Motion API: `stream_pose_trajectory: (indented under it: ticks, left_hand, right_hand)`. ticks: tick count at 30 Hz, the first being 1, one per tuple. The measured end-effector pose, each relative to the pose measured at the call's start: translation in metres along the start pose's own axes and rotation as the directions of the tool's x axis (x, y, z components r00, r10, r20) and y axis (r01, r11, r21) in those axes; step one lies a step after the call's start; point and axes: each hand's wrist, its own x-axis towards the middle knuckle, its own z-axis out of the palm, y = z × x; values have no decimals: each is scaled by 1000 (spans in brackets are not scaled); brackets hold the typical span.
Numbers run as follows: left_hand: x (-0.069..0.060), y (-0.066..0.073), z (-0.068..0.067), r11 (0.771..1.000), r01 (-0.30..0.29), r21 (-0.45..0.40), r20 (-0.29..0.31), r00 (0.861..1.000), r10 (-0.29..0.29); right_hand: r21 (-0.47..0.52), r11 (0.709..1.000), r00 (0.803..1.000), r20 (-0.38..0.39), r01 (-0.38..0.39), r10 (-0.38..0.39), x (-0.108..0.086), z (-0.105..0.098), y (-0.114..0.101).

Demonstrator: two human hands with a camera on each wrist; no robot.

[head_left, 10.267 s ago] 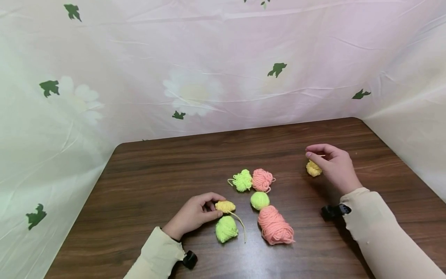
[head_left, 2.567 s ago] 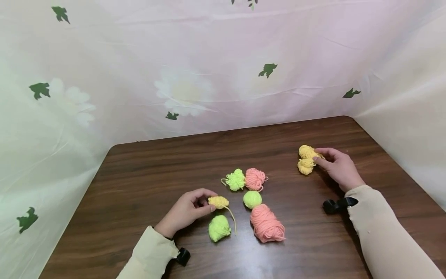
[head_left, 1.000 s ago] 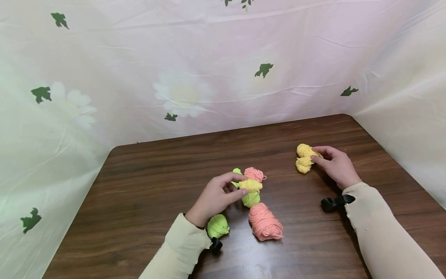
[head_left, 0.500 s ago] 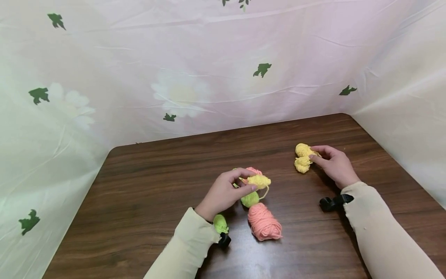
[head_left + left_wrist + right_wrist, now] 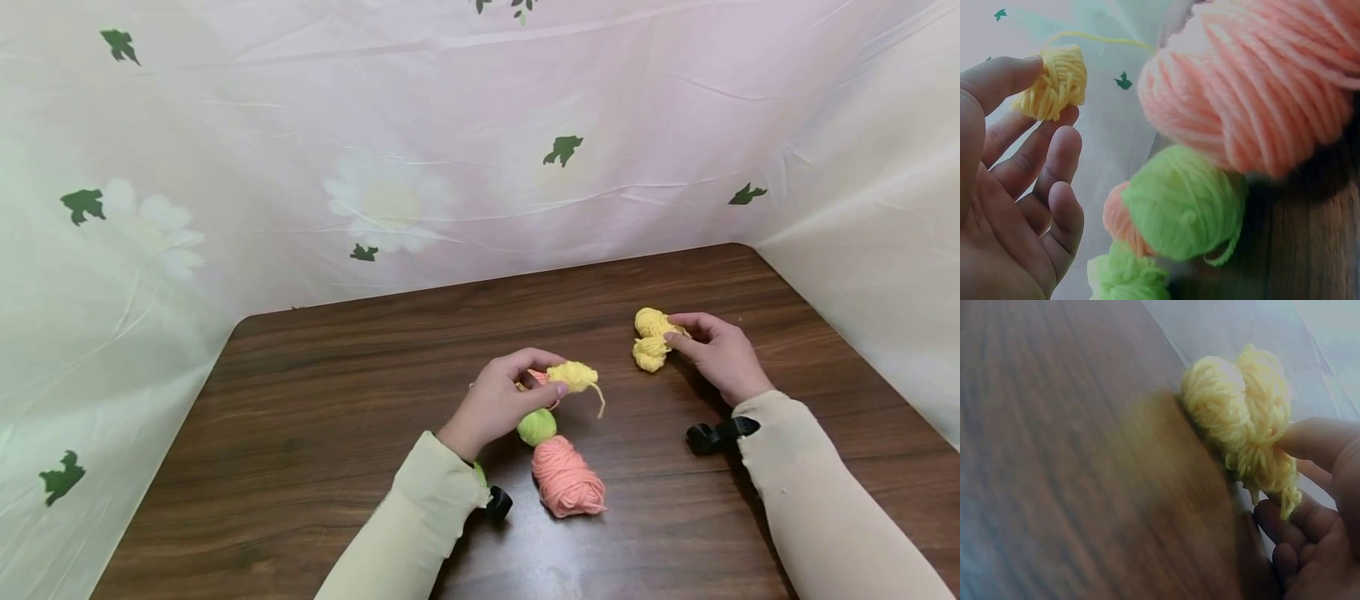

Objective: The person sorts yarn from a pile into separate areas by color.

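Observation:
My left hand (image 5: 498, 404) pinches a small yellow yarn ball (image 5: 572, 376) between thumb and fingertips, lifted over the table with its loose tail hanging. At the right, my right hand (image 5: 718, 354) grips a yellow yarn ball (image 5: 652, 322) by its near end; a second yellow yarn ball (image 5: 649, 354) lies against it. Below the left hand are a round green yarn ball (image 5: 537, 427) and a large pink yarn skein (image 5: 567, 478). The left wrist view shows a smaller pink yarn ball (image 5: 1124, 215) and a loose green yarn ball (image 5: 1127, 275), mostly hidden by the hand in the head view.
Another green yarn ball (image 5: 480, 473) is largely covered by the left sleeve. Everything rests on a dark wooden table (image 5: 337, 375) with a floral cloth (image 5: 465, 150) hanging behind it and at both sides. Each wrist carries a black camera strap.
The left hand has lifted the small yellow yarn ball and carried it right and away from me, over the pink and green balls. The right hand took hold of the yellow yarn earlier and stays there.

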Motion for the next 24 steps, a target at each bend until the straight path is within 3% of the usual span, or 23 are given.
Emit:
stream_pose_trajectory:
  ticks: [10, 18, 24]
  left_hand:
    - [19, 8, 8, 994, 56, -92, 13, 998, -55]
    - [31, 14, 14, 993, 41, -107, 8, 999, -40]
    - [39, 13, 18, 998, 4, -67, -35, 999, -6]
  right_hand:
    - [-8, 1000, 1000, -8, -3, 3, 1, 0, -1]
    - [-10, 1000, 1000, -23, -1, 1, 1, 1, 0]
    - [-11, 1000, 1000, -23, -3, 3, 1, 2, 1]
